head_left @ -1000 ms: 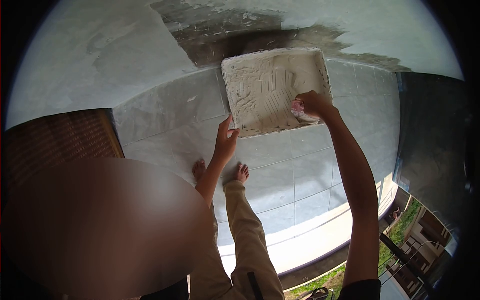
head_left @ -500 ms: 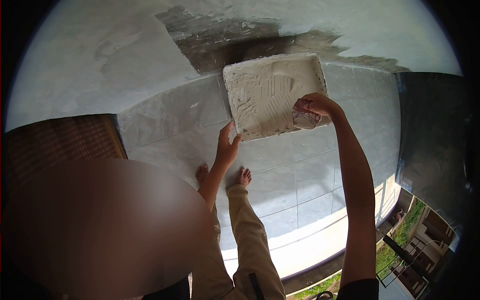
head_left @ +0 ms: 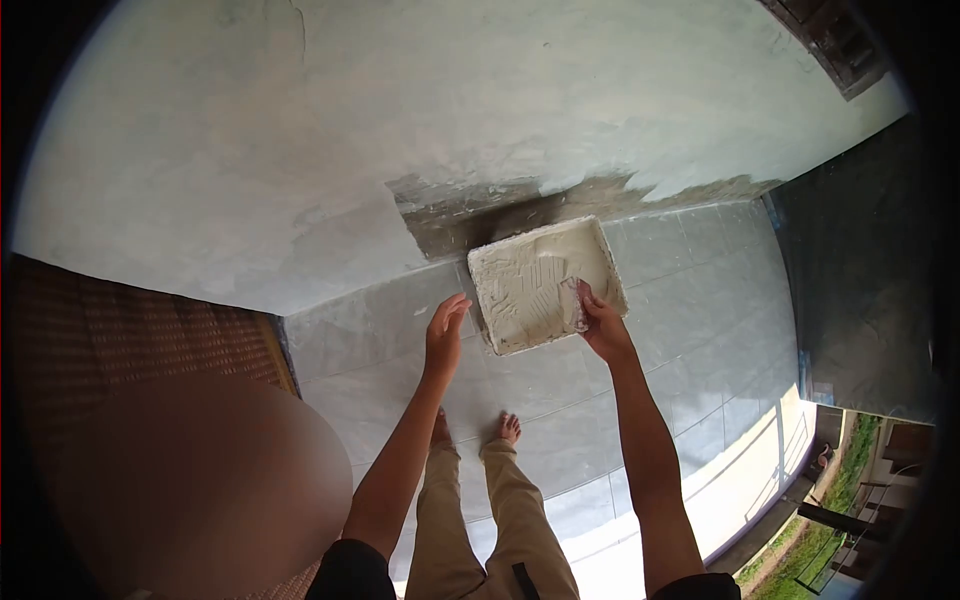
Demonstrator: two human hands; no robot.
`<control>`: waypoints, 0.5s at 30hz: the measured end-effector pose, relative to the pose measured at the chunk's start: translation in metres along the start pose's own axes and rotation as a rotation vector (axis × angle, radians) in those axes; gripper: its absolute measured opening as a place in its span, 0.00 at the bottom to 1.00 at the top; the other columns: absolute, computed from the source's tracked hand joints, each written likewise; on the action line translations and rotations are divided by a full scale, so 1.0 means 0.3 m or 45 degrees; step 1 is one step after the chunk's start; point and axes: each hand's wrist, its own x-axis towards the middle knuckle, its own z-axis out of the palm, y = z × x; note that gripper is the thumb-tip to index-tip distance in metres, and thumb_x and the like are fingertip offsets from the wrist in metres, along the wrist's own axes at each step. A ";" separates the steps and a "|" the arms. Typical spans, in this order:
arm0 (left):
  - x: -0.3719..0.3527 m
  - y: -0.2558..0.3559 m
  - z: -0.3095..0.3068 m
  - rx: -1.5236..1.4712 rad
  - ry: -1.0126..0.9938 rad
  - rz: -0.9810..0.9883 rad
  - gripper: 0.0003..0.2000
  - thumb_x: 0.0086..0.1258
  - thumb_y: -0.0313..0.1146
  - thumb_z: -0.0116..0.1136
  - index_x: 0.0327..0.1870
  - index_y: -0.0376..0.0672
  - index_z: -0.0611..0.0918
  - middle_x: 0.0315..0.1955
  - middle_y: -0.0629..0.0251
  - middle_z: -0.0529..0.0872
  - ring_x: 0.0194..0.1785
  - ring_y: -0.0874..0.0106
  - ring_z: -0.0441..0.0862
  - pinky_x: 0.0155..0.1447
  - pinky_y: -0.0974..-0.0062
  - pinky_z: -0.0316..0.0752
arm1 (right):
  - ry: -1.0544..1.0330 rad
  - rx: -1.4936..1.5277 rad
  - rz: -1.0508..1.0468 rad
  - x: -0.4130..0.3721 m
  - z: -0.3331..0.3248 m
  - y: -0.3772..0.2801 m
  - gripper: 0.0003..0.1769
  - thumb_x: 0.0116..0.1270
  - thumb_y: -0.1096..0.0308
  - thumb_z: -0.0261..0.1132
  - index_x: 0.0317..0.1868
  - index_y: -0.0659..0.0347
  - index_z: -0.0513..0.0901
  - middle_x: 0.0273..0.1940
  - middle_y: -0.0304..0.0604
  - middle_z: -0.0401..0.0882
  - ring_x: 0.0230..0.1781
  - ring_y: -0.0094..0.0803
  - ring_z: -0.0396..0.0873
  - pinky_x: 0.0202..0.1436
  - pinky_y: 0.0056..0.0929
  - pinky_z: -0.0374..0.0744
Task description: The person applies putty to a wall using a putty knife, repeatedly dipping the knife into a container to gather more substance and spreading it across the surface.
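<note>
My right grip (head_left: 606, 327) is clamped on a flat, thin, paste-smeared scraper (head_left: 573, 305), held over the right part of a square, white-crusted tray (head_left: 607, 255). Off-white, ridged paste (head_left: 512, 300) lies in the tray, which sits on the grey tiled floor (head_left: 690, 310) by the pale plastered wall (head_left: 290, 160). My left grip (head_left: 443, 335), fingers loosely parted, holds nothing just beside the tray's left edge; I can't tell whether they touch.

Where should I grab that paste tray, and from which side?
Probably by the raised left rim of the tray, coming from the left: the empty left hand is beside it. The far side sits close to the wall, and the right hand, holding a flat tool, blocks the near-right corner.
</note>
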 end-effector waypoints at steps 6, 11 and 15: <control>0.015 0.533 -0.145 -0.069 0.043 0.239 0.20 0.80 0.41 0.46 0.65 0.41 0.76 0.56 0.62 0.82 0.63 0.70 0.76 0.69 0.66 0.67 | -0.218 0.176 -0.225 -0.192 0.443 -0.164 0.25 0.76 0.72 0.56 0.71 0.61 0.66 0.65 0.38 0.73 0.64 0.30 0.75 0.66 0.36 0.76; -0.023 0.978 -0.310 -0.113 0.049 0.505 0.20 0.81 0.41 0.45 0.65 0.40 0.75 0.56 0.61 0.81 0.63 0.70 0.76 0.70 0.66 0.67 | -0.373 0.210 -0.345 -0.357 0.889 -0.324 0.23 0.72 0.73 0.58 0.67 0.59 0.70 0.59 0.36 0.77 0.59 0.30 0.78 0.63 0.35 0.78; -0.116 1.293 -0.480 -0.118 0.113 0.732 0.19 0.82 0.40 0.43 0.65 0.38 0.74 0.56 0.60 0.81 0.64 0.69 0.76 0.70 0.66 0.68 | -0.518 0.237 -0.383 -0.421 1.193 -0.389 0.19 0.71 0.71 0.60 0.61 0.57 0.75 0.57 0.37 0.79 0.57 0.31 0.79 0.61 0.34 0.78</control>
